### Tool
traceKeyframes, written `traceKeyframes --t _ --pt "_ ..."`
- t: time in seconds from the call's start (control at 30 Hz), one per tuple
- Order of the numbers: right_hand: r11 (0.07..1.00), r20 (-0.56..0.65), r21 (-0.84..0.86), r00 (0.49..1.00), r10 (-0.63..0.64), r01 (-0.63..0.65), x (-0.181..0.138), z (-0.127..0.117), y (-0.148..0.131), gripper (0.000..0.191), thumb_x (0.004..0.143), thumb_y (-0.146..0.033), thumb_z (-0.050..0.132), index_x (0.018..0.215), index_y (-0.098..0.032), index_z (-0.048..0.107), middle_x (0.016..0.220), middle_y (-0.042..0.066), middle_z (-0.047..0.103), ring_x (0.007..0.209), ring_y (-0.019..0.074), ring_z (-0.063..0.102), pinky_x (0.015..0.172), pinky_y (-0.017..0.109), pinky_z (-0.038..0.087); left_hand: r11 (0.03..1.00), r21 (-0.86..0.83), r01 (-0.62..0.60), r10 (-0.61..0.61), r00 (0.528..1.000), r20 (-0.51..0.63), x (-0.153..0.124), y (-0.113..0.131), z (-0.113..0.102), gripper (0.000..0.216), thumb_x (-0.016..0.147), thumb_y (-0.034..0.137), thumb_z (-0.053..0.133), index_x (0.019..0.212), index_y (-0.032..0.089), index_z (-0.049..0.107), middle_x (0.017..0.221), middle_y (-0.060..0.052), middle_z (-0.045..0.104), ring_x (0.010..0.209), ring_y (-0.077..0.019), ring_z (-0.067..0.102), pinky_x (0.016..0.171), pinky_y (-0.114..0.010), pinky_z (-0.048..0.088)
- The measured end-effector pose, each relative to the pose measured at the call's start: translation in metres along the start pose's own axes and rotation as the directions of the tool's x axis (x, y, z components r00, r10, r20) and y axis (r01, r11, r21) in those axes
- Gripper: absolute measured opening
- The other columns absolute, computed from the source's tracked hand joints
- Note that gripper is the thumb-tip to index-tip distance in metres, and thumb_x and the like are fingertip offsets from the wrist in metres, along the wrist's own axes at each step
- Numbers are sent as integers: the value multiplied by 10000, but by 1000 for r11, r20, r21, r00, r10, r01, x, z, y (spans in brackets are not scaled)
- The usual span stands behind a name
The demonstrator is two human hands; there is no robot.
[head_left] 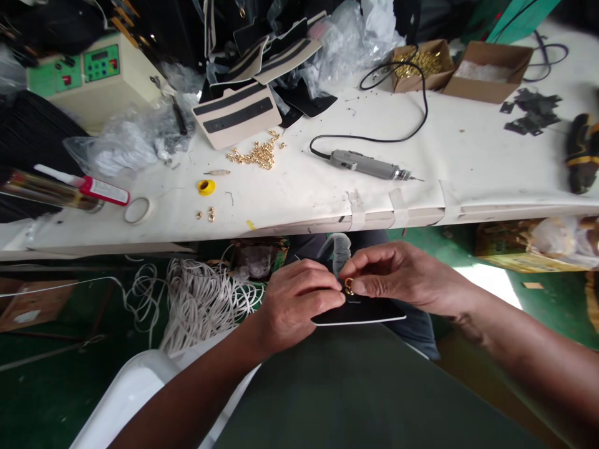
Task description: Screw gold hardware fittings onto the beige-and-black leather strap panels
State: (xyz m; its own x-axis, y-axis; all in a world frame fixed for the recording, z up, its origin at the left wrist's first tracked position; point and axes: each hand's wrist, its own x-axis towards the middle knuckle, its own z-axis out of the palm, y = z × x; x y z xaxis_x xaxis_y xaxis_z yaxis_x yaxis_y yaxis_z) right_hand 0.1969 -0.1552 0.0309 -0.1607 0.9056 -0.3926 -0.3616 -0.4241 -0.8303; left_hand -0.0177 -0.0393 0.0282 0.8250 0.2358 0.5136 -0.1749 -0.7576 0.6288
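Note:
A black flat panel with a pale edge (360,313) lies over my lap, below the table's front edge. My left hand (299,299) is closed on its left side, fingers pressed on top. Between the thumb and forefinger of my right hand (402,277) is a small gold metal fitting (349,286), pinched at the panel's surface; whether it is fixed there I cannot tell. A strip of clear plastic wrap (339,249) rises behind the fingers. On the table lie a pile of similar gold fittings (262,154) and a few loose ones (211,214).
A grey electric screwdriver (367,164) with a black cable lies on the white table (299,193). Around it are beige-and-black panels (238,115), cardboard boxes (489,72), pliers (583,153), a red-labelled tube (105,190) and a tape roll (137,210). White cord (201,305) is heaped below.

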Motion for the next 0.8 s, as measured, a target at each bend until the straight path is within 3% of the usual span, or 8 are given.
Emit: traceKeyframes --t 0.17,0.4,0.5,0.63,0.8 --pt "996 -102 -89 995 10 -19 -5 3 3 456 798 -478 909 1138 -183 837 991 68 795 876 190 702 761 298 572 1000 19 9 -9 1000 -5 -2 0 0 113 928 189 770 1034 213 739 994 -67 779 935 -196 733 838 -350 646" --pt "995 -131 -96 991 9 -22 -5 5 8 349 820 -462 896 1028 -191 830 940 42 781 833 163 692 712 259 553 1000 22 -7 7 1000 19 -6 -1 1 133 931 208 772 1059 208 735 1016 -75 780 1036 -227 736 911 -391 656" --pt "971 -172 -227 978 -118 77 -5 10 6 259 875 -433 855 1021 -220 837 957 32 783 855 163 710 730 251 566 1000 5 -6 6 1000 7 -7 -3 2 166 930 122 747 1077 196 729 1023 -79 776 1068 -228 741 968 -412 648" --pt "891 -185 -399 932 -311 218 -5 14 5 201 942 -380 795 1091 -254 844 1039 44 802 931 195 747 820 290 611 1000 -1 25 -25 1000 1 -9 -5 2 186 947 101 715 1093 215 731 1037 -66 776 1050 -207 757 935 -359 655" --pt "873 -141 -402 923 -357 276 -3 13 8 194 947 -359 790 1108 -264 843 1025 40 809 918 193 756 844 304 630 999 -20 31 -31 1000 3 -9 -5 2 180 918 95 752 1063 201 738 1029 -73 775 1029 -208 763 924 -343 659"
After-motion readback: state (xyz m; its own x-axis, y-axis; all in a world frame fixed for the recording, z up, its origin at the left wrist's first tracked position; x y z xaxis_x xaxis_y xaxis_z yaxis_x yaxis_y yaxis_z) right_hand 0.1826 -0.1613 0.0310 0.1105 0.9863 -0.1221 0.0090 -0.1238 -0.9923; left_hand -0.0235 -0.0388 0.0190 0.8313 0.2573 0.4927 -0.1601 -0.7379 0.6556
